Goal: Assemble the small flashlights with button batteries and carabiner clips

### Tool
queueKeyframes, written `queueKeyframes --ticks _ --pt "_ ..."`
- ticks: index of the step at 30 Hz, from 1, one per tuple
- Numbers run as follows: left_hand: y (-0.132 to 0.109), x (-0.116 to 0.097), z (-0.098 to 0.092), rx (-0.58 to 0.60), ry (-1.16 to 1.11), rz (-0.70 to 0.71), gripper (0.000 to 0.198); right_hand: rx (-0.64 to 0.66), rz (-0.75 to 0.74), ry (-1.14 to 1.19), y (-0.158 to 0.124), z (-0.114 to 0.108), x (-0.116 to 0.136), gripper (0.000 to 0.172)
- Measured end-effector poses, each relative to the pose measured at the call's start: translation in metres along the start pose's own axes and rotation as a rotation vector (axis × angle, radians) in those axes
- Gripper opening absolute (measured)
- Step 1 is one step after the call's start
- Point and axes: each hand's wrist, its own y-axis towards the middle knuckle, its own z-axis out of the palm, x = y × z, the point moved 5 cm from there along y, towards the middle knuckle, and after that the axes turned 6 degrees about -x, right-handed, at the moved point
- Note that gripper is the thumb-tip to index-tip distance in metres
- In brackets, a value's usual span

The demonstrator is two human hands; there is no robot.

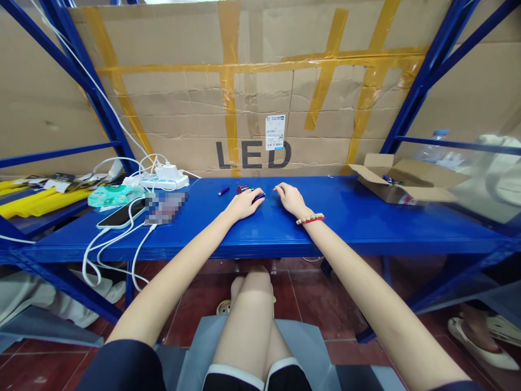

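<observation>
Your left hand (245,204) covers part of the dark blue piece (259,197) it holds, so you can't tell its full shape. It also hides some of the small red and green pieces (244,189) just behind it, too small to make out singly. Your right hand (290,199) curls its fingertips; whether they pinch anything is unclear. Pixelation blurs the flat item (166,208) to your left. You can't read the small print on the white label (275,132). The open carton (427,194) partly hides the blue item (389,179) inside. Beyond, the bottle (433,146) is blurred. The left edge cuts off the yellow packs (44,206); the bottom edge, your dark sleeves (122,366).
</observation>
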Motion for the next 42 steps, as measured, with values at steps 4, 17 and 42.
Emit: queueKeyframes --ticks 4,17,42 --pt "0.000 0.000 0.000 -0.004 -0.005 0.007 0.029 -0.041 -0.002 0.029 0.000 -0.001 -0.001 0.023" --pt "0.000 0.000 -0.001 0.014 -0.018 -0.040 0.031 -0.003 0.139 0.798 0.007 0.007 0.004 0.026" --pt "-0.001 -0.001 -0.006 -0.062 -0.053 -0.013 0.026 0.050 0.083 0.914 0.001 0.003 0.012 0.040"
